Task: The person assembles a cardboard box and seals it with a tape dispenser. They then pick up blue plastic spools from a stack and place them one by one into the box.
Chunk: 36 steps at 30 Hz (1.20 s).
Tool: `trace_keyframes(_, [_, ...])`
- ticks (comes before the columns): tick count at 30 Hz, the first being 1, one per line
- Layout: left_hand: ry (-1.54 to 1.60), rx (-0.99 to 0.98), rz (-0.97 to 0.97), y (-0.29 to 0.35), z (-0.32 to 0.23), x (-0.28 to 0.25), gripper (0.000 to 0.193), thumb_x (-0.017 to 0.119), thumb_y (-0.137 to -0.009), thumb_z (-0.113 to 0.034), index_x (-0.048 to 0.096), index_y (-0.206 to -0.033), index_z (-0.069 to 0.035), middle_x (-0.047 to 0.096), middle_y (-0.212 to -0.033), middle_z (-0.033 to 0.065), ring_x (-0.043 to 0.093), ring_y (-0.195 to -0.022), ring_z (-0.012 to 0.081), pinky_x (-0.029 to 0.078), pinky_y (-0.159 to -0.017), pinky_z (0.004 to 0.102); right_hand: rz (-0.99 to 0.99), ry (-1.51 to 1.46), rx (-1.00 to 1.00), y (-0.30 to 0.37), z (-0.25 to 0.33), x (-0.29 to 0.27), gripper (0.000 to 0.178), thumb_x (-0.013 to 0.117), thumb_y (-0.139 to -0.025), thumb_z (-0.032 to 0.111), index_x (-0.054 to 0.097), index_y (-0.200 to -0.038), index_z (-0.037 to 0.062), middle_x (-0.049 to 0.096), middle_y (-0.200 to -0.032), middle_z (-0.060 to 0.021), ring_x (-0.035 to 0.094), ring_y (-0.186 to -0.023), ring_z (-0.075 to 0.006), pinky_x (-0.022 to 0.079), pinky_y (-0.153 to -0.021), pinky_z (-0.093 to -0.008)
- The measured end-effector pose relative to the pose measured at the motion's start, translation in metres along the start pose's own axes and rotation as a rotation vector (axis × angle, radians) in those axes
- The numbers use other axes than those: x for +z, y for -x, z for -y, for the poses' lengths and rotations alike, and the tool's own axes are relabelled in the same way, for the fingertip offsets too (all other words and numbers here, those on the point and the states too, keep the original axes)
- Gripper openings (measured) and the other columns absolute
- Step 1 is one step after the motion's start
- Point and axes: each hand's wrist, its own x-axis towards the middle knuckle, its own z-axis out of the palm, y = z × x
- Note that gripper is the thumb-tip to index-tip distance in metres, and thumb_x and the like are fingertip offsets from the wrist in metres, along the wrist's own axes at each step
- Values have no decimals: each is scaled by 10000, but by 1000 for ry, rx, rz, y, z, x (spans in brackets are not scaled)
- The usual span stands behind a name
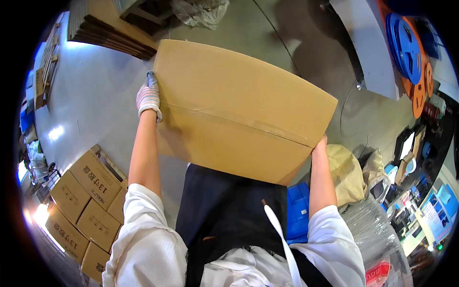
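head view: a large cardboard box is held up in front of the body, its broad tan panel smooth, faintly sheened and crossed by a straight seam under clear, slightly wrinkled tape. its outline slants, the left end farther away and the right end nearer. the left hand, in a knit glove with pale pink stripes and grey fingertips, is closed against the left edge, its other fingers partly hidden. the right hand, which looks bare, is pressed to the near part of the right edge; its fingers are mostly hidden, so how far they curl i cannot tell. the box therefore lies between the two hands, touching both, above the smooth grey floor and just beyond the dark, matte apron. far left stands a stack of flat, layered cardboard, with crumpled translucent plastic to its right. near left are squared brown cartons. on the right sit a creased yellowish bag, glossy stretch film and, farther off, a round blue reel with cut-out openings.
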Motion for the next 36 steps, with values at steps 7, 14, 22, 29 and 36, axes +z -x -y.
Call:
trace_keyframes(7, [418,50,-98,19,-65,-70,788,281,-889,-687,619,-1177,-37,659,-985,186,596,-945,309,439,-871,372,-13,-13,-266,52,115,-27,281,501,-942,228,549,-1109,7,635,-979,-78,632,-810,-189,523,-658,-324])
trace_keyframes(14, [1090,406,-278,41,-50,-90,529,425,-979,-412,510,-1293,5,538,-1276,112,482,-1168,219,356,-987,278,-140,39,-876,158,108,-75,515,493,-962,303,385,-1387,33,500,-1316,-98,509,-1156,-202,413,-981,-327])
trace_keyframes(22, [617,-409,8,128,143,-51,581,499,-917,-453,398,-1402,-150,495,-1342,147,466,-1237,280,370,-1018,386,-272,228,-261,215,17,-156,312,631,-880,167,584,-1125,-22,632,-979,-82,584,-865,-173,476,-795,-328])
trace_keyframes(29, [646,176,624,282,-22,-99,512,598,-897,-385,520,-1312,-95,596,-1241,110,546,-1160,226,406,-995,337,578,137,-320,220,169,-48,375,622,-880,187,519,-1187,-2,601,-1048,-76,575,-924,-152,454,-850,-296])
trace_keyframes(36, [1256,314,521,328,-193,-69,616,627,-890,-383,419,-1392,-94,424,-1389,124,403,-1266,218,314,-1046,336,1184,235,-270,233,247,98,414,549,-953,259,434,-1269,19,525,-1200,-46,476,-1122,-134,366,-969,-279])
